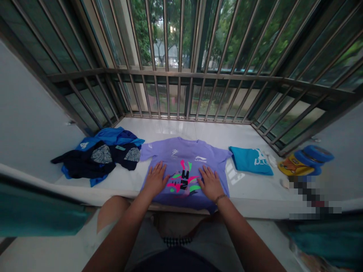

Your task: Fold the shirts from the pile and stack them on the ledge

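While both palms press flat on a lilac knit T-shirt (184,153) spread across the white stone surface (176,128), the left hand (155,179) and right hand (211,183) rest with fingers splayed and released, grasping nothing. Left of the fingers lies a crumpled navy-and-blue clothing heap (96,156); right of them, a folded teal cloth (251,160).

The purple T-shirt (184,151) is soft, matt cloth with a smooth printed design. Beneath it, the window ledge (215,130) is polished stone, glossy and reflective. Behind it, the window bars (167,90) are dull metal. To its left, the blue garment (107,136) has a faint sheen; to its right, the teal cloth (251,160) looks matt.
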A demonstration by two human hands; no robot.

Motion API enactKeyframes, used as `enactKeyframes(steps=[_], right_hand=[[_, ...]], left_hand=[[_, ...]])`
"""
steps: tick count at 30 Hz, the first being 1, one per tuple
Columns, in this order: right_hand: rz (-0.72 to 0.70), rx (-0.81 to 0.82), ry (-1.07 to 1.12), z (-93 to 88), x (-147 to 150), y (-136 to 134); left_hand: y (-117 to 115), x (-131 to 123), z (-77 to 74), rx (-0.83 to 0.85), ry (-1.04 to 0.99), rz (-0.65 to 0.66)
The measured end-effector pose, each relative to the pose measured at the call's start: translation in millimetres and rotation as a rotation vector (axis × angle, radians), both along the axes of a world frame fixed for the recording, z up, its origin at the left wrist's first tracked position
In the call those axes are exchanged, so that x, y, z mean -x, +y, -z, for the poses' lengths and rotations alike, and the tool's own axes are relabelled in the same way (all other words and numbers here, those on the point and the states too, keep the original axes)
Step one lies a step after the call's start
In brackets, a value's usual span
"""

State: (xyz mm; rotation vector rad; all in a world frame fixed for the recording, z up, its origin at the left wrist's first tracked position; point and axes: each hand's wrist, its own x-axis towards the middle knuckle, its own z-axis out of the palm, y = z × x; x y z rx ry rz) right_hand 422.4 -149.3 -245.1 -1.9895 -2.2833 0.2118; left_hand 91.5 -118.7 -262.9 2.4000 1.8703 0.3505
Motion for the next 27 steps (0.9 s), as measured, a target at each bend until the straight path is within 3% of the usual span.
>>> enactKeyframes(steps=[6, 15, 22, 27], right_hand=[[0.007, 0.004, -0.002, 0.7, 0.0, -13.8], [0.002, -0.097, -0.047, 24.4, 1.1, -46.0], [0.006, -0.083, -0.059, 22.2, 2.1, -51.6], [0.011, -0.007, -0.061, 10.0, 1.5, -33.0]], left_hand=[[-25.3, -3.2, 3.3, -0.020, 0.025, -0.026], [-65.3, -7.5, 18.8, -0.088, 0.138, -0.063], [-60.0, -8.2, 17.5, -0.063, 0.146, -0.059], [-50.0, -13.0, 6.8, -0.001, 0.178, -0.086]])
